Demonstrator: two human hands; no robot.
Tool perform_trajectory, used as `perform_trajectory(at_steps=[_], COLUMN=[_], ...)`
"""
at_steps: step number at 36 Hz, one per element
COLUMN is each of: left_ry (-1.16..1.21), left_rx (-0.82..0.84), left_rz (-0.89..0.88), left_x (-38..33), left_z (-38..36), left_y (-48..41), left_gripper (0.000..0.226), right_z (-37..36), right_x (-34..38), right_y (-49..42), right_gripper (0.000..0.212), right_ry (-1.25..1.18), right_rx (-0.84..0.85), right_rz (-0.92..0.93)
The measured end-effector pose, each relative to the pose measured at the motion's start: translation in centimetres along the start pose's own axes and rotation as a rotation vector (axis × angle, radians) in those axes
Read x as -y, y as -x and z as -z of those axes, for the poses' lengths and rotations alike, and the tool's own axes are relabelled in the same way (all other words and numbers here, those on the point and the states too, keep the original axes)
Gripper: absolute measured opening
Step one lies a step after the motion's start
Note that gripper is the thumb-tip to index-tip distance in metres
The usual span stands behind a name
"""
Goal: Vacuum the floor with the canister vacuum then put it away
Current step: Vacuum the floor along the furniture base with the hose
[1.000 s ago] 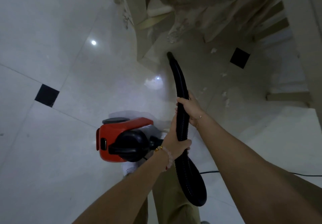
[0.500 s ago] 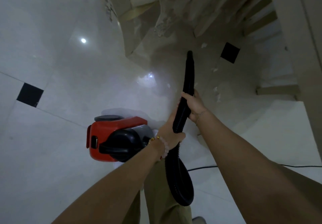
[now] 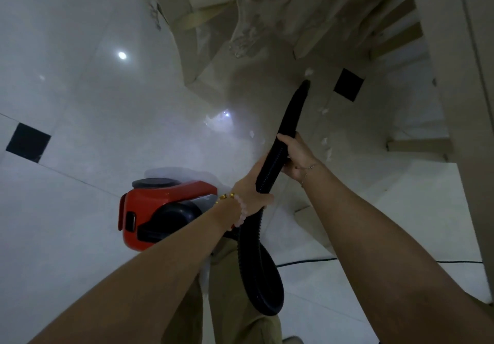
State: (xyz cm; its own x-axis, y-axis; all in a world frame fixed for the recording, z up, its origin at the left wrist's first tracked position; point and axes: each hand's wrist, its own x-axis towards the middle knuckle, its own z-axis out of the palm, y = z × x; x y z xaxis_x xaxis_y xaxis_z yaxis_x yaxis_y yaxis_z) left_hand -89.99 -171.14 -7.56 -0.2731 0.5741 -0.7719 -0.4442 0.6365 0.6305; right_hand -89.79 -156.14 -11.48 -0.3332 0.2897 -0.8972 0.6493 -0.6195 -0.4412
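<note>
Item: vacuum hose [image 3: 278,156]. I held my left hand [image 3: 251,196] and right hand [image 3: 294,156] with fingers wrapped around it, steering the nozzle [image 3: 303,89] toward white debris [image 3: 309,71] at one o'clock.

Canister vacuum [image 3: 163,210] on floor [image 3: 80,89], left of hose [image 3: 290,119].

Both arms reach forward; the left hand [image 3: 252,196] and the right hand [image 3: 296,156] are clenched, right ahead.
</note>
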Motion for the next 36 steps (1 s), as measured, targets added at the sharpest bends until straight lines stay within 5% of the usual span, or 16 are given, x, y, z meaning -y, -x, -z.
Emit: perform_trajectory(at_steps=[36], left_ry=[-0.043], left_rx=[0.030], left_rz=[-0.027], left_x=[1.6], left_z=[-2.1], left_y=[2.0], left_gripper=[0.086], right_z=[0.9], right_x=[-3.4], right_y=[1.6], right_gripper=[0.041], right_ry=[-0.077], right_rx=[-0.054], right_rz=[-0.006])
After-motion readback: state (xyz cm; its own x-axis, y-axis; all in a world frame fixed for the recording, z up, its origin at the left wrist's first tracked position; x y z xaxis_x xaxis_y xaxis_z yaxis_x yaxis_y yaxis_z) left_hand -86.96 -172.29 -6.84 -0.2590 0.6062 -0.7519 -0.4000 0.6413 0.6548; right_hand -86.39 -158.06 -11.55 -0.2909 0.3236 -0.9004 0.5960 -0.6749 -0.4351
